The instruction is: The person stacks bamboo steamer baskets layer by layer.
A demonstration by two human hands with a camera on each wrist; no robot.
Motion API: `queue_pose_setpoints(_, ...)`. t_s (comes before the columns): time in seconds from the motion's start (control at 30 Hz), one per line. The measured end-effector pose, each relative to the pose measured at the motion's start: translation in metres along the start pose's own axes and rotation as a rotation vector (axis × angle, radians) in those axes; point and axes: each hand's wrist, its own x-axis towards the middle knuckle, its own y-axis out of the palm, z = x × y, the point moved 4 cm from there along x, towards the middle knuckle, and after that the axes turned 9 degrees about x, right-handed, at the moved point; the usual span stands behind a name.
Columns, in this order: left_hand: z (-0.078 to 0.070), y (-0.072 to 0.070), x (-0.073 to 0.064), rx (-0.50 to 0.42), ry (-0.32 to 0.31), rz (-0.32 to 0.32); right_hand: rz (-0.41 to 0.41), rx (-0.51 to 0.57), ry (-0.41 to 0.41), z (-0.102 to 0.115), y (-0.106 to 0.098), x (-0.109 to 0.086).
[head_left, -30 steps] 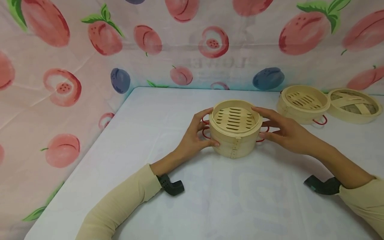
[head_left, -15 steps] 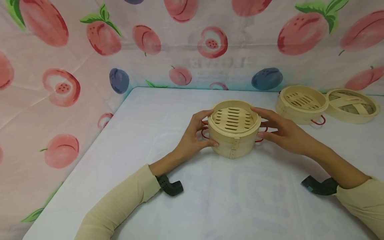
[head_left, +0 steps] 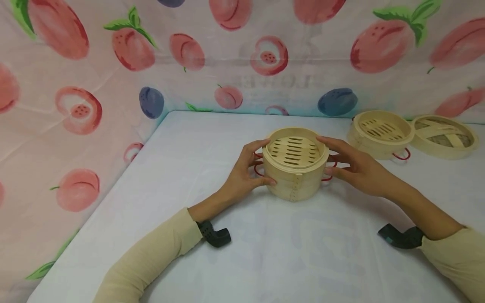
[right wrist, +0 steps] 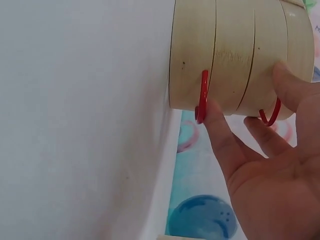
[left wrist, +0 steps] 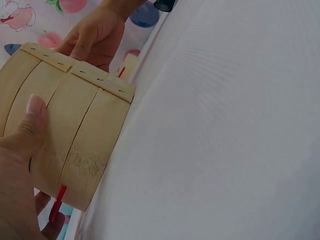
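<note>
At the near side of the white table [head_left: 204,164], two tan sleeves [head_left: 155,256] reach in from left and right, each with a black wrist camera [head_left: 215,235] at the cuff. Farther in, near the middle, is a stack of two bamboo baskets [head_left: 295,168], upright and seemingly resting on the cloth. The left hand [head_left: 239,174] grips its left side, thumb pressed to the near wall and a fingertip at the top rim; the right hand [head_left: 358,168] holds the right side, spread moderately wide, with thumb and fingers on the wall and rim around the red handles [right wrist: 203,95].

The likeliest trouble is the upper basket sliding off its seat: if one hand pushes harder than the other, the seam could open or the top could tilt. A finger hooked in a loose wire handle could also drag a basket round.

At far right stand a third basket [head_left: 380,134] and, just beside it, a woven lid [head_left: 444,136], before the peach-print backdrop [head_left: 227,54].

Against the frame half a second ago, both hands keep the same hold and the stack looks unmoved; the far things sit slightly lower, probably from a small head tilt.
</note>
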Motion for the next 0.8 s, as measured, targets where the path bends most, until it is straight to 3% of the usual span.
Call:
queue_pose_setpoints(0.4, 0.0011, 0.0013, 0.0004, -0.006, 0.019, 0.013, 0.039, 0.158, 0.011, 0.0005, -0.0025, -0.0002)
queue_pose_setpoints(0.8, 0.0006, -0.0001, 0.0018, 0.019, 0.04, 0.004, 0.042, 0.198, 0.016, 0.001, -0.0031, 0.0026)
